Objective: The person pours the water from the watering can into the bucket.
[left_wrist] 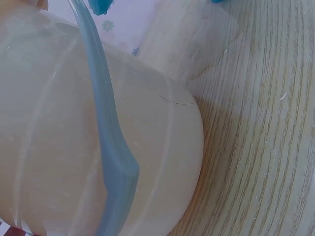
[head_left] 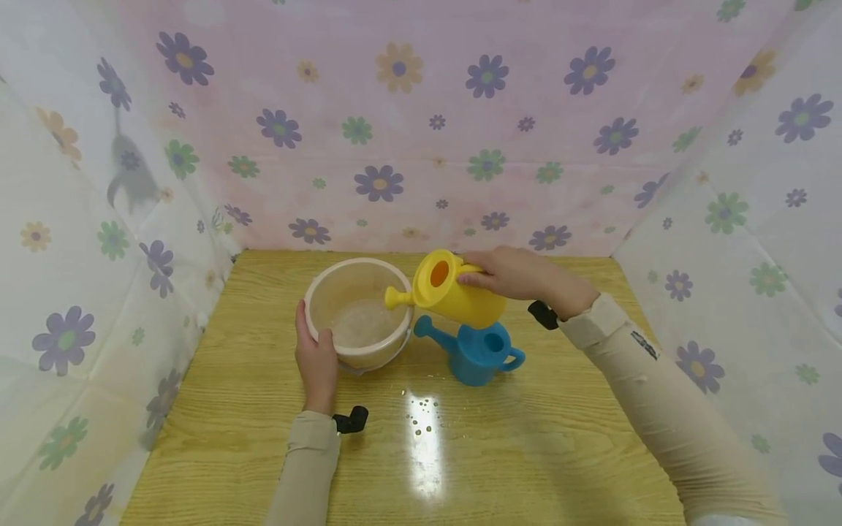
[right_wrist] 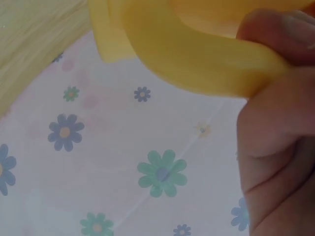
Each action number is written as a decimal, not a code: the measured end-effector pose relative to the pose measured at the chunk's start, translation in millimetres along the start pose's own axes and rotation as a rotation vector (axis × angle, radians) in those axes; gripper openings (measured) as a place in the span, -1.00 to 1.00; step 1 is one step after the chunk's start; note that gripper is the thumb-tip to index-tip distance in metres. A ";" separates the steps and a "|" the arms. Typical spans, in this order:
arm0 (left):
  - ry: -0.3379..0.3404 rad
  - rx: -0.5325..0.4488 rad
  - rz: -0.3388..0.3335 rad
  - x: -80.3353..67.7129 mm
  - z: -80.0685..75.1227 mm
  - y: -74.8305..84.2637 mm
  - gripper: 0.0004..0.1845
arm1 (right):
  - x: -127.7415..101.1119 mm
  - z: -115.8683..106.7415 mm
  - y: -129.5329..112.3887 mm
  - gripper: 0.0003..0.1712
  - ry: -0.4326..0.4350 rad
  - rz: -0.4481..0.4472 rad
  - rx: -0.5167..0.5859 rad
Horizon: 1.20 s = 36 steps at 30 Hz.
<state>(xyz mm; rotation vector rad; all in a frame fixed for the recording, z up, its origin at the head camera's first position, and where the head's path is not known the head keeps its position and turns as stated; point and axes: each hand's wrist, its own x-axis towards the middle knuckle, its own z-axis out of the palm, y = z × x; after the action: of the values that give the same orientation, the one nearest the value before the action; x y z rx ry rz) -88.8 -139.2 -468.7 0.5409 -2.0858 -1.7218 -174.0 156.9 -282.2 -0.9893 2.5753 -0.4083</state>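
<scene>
In the head view my right hand (head_left: 516,274) grips the handle of a yellow watering can (head_left: 463,299), tilted so its spout (head_left: 397,297) hangs over the right rim of a cream bucket (head_left: 360,353). In the right wrist view fingers and thumb close round the yellow handle (right_wrist: 211,64). My left hand (head_left: 318,365) holds the bucket at its front left, the thumb at the rim. The bucket stands upright, with what looks like water at its bottom. In the left wrist view its grey-blue handle (left_wrist: 106,118) hangs down the side.
A blue watering can (head_left: 479,358) stands upright right of the bucket, beneath the yellow one, its spout towards the bucket. Drops of water (head_left: 421,424) lie on the wooden table (head_left: 250,438). Flowered cloth walls (head_left: 421,146) enclose the table's back and sides.
</scene>
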 end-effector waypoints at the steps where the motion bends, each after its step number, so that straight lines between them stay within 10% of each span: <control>1: 0.000 -0.002 0.000 0.2 0.0 0.0 -0.33 | 0.3 -0.5 0.1 -0.66 -0.002 0.001 0.004; 36: -0.002 0.005 0.004 1.5 -0.5 -2.5 -0.31 | 13.2 -17.5 -13.1 -0.64 -0.074 0.035 -0.069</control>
<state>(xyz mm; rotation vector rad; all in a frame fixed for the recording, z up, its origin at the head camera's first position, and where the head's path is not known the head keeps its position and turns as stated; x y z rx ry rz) -89.7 -140.8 -471.0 0.5366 -2.0913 -1.7167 -182.9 141.0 -264.4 -0.9631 2.5514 -0.2698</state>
